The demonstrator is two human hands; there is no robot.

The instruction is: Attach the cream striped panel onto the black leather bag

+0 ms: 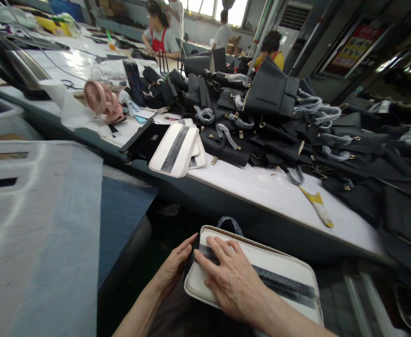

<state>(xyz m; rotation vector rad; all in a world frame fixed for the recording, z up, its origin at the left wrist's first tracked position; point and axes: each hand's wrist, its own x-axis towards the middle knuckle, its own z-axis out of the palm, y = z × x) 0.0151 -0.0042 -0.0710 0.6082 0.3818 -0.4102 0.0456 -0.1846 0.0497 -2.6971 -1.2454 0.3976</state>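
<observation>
Low in the head view, a black bag [192, 258] rests close to my body, with a white panel [279, 262] bearing a dark lengthwise stripe on its upper face. A plastic-wrapped handle [231, 223] shows behind its far edge. My left hand [173, 269] grips the bag's left end, fingers along the black side; part of its grip is hidden. Lying on top of the panel, my right hand [231, 274] presses with fingers stretched out and slightly spread. More white striped panels [175, 149] lie stacked at the table's edge ahead.
A long white table [240, 182] runs across, heaped with black bags [272, 93] with wrapped handles. On it are a pink fan [102, 99], a metal kettle [23, 70] and a yellow-and-white strip [318, 206]. A pale slatted crate [37, 234] stands left. Several people work behind.
</observation>
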